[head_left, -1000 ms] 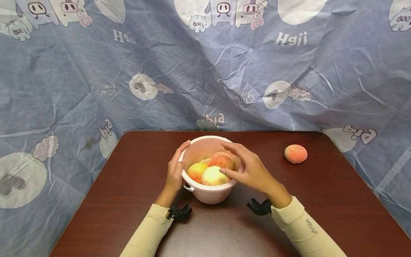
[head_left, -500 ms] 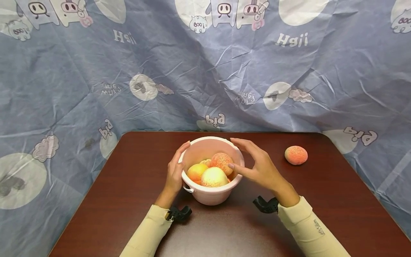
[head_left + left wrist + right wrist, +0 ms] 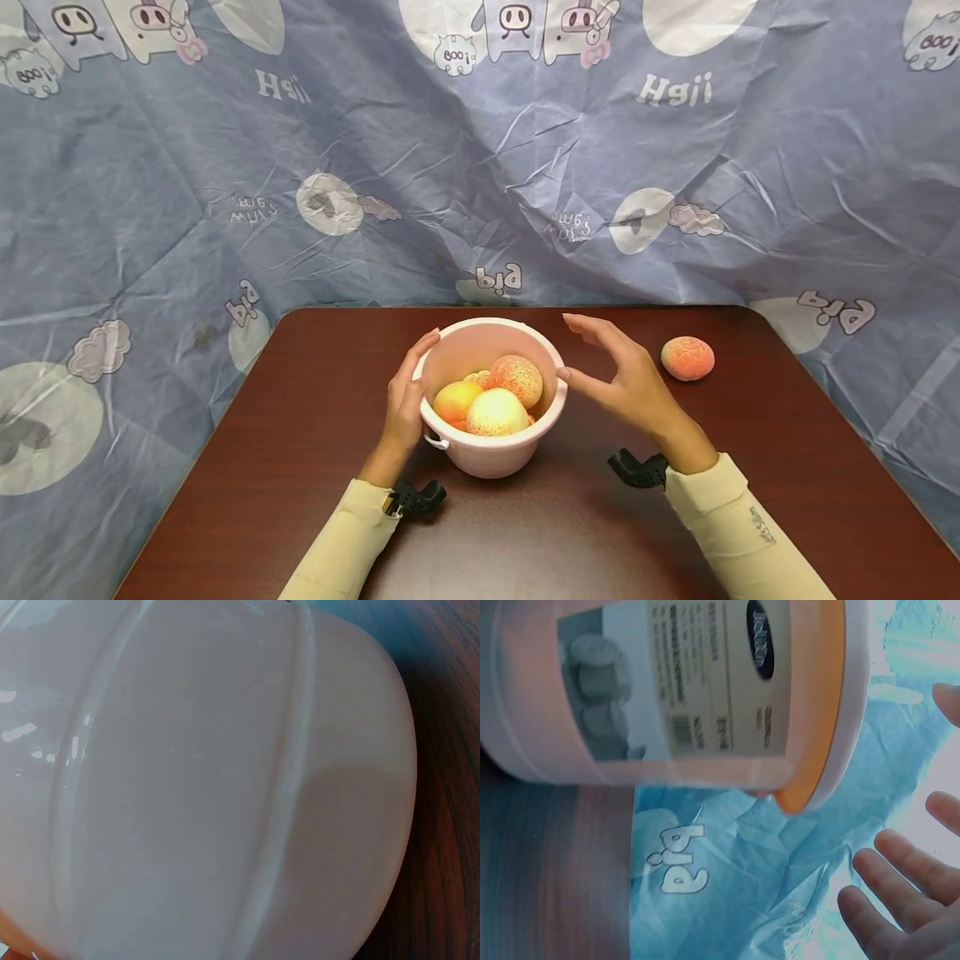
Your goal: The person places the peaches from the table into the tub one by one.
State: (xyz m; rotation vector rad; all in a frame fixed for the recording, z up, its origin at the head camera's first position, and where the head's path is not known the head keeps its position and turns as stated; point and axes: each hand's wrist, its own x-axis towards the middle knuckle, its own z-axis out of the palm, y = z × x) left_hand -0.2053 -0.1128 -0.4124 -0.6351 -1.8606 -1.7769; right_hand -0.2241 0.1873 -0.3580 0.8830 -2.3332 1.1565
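A pale pink plastic bucket (image 3: pixel 491 458) stands on the table with several fruits in it. Among them lie a pale yellow peach (image 3: pixel 497 413), a red-speckled peach (image 3: pixel 517 379) and a yellow-orange fruit (image 3: pixel 456 402). My left hand (image 3: pixel 403 404) holds the bucket's left side, fingers along the rim and thumb at its near part. The bucket's wall (image 3: pixel 180 780) fills most of the left wrist view. To the right of the bucket is my right hand (image 3: pixel 626 379), fingers spread and nothing in them; its thumb tip overlaps the rim. Its fingers (image 3: pixel 896 892) stand apart from the bucket in the right wrist view.
A single peach (image 3: pixel 687 358) lies at the back right of the dark wood table (image 3: pixel 300 433). Behind the table hangs a blue patterned cloth (image 3: pixel 420 167). A printed label (image 3: pixel 720 682) is on the bucket's side, and a small white handle (image 3: pixel 437 442) is at its left front.
My right hand has moved out of the bucket, over the rim, to the right, with nothing in it. My left hand and the bucket have stayed in place.
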